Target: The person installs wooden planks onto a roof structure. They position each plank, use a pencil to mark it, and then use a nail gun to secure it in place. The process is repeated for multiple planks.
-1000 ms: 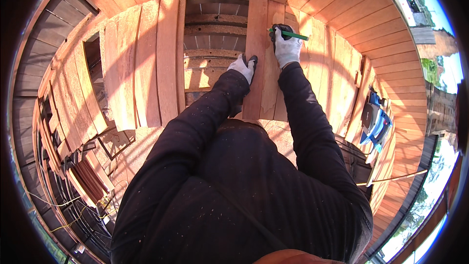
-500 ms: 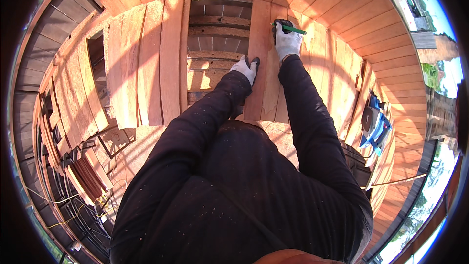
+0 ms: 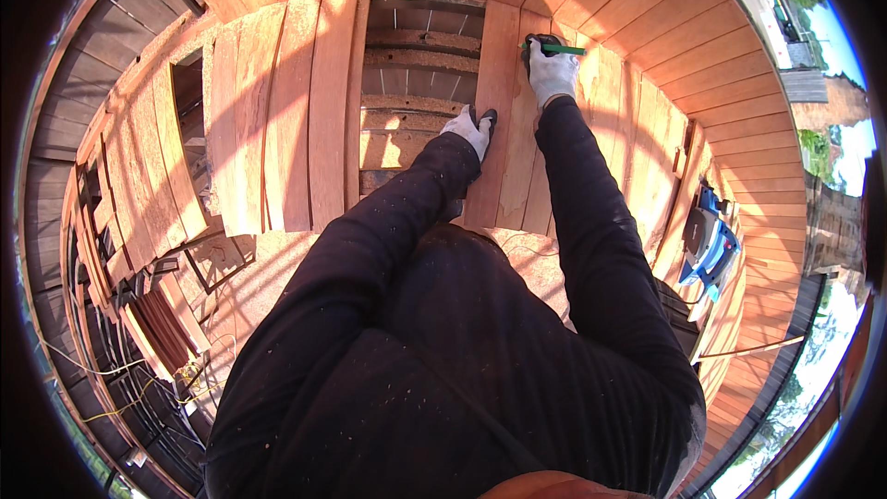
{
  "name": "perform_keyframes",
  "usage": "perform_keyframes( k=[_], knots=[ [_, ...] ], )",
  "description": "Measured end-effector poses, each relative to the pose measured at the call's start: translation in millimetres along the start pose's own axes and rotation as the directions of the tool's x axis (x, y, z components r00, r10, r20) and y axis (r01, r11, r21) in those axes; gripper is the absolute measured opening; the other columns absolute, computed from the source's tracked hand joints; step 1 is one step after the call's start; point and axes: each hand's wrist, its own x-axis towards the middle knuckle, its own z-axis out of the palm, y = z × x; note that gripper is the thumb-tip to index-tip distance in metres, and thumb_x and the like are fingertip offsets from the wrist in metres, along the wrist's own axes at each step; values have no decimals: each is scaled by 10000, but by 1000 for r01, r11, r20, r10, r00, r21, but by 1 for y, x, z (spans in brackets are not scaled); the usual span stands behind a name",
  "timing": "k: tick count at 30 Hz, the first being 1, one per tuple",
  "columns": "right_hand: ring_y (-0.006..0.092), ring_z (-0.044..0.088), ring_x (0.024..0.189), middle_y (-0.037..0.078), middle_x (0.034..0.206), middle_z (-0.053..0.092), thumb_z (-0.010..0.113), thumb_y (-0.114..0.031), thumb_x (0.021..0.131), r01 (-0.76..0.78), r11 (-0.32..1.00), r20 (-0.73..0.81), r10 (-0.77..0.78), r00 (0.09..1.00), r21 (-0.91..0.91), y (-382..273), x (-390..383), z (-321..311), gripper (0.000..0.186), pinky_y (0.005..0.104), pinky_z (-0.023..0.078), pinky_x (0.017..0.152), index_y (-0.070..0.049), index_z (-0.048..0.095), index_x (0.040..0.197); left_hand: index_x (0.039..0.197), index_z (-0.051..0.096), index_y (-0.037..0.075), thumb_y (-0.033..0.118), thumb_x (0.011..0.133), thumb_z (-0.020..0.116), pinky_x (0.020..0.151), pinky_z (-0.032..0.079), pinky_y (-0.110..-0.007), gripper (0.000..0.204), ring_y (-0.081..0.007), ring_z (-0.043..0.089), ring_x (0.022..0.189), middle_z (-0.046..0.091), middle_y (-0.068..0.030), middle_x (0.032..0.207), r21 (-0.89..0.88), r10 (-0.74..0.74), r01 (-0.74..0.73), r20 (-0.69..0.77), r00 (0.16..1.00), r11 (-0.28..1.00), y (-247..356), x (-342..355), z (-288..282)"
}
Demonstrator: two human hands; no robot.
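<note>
My right hand (image 3: 552, 72), in a white glove with dark fingertips, is closed round a green pencil (image 3: 565, 50). It rests over the upper part of the reddish wooden boards, and the pencil's tip is hidden by the fingers. My left hand (image 3: 471, 131), gloved the same way, grips the left edge of a wooden board (image 3: 495, 83), beside an open gap (image 3: 420, 83). Inside that gap, joists with sawdust on them run crosswise. The board lies lengthwise, pointing away from me, against its neighbour (image 3: 519, 157) on the right.
More loose boards (image 3: 297, 120) lie left of the gap. A blue power tool (image 3: 710, 245) sits at the right. Cut wood strips (image 3: 162, 333) are stacked at lower left near dark cables and a yellow cord (image 3: 120, 409). Fixed planking (image 3: 721, 65) curves round the far and right sides.
The right hand has turned slightly and shifted a little down on the boards, with the pencil still in it. The left hand stays at the board's edge. The whole view has shifted slightly.
</note>
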Motion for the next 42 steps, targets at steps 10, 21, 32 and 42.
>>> perform_keyframes(
  k=[10, 21, 32, 42],
  knots=[
    [374, 658, 960, 199, 968, 702, 631, -383, 881, -53, 993, 55, 47, 997, 108, 23, -21, 8, 332, 443, 506, 875, -103, 704, 1045, 1343, 490, -33, 514, 941, 490, 1004, 458, -462, 679, -424, 579, 1165, 603, -308, 1220, 13, 30, -30, 2, 1000, 999, -4, 5, 4],
    [401, 659, 941, 232, 922, 692, 591, -427, 900, -10, 996, 58, 15, 998, -84, 4, -25, -8, 400, 455, 511, 859, -50, 685, 998, 1277, 535, -40, 463, 933, 537, 960, 478, -464, 610, -437, 595, 1120, 625, -306, 1164, 13, 50, -50, -60, 997, 999, -7, 8, 9],
    [335, 676, 869, 158, 871, 713, 646, -305, 880, 12, 984, 53, -22, 998, 179, 13, -105, -17, 242, 411, 513, 805, -78, 705, 938, 1365, 467, -36, 527, 935, 488, 1010, 455, -458, 709, -423, 572, 1182, 596, -313, 1231, 27, 18, -18, -2, 1000, 999, 2, 1, 0],
    [143, 677, 683, 77, 829, 707, 689, -88, 861, -83, 686, 46, 72, 996, 723, 43, -86, 3, 82, 293, 546, 625, -40, 672, 925, 1350, 479, -36, 536, 935, 483, 1006, 457, -462, 707, -425, 578, 1168, 601, -317, 1217, 41, 44, -43, -39, 998, 998, -3, 6, 6]
  ],
)
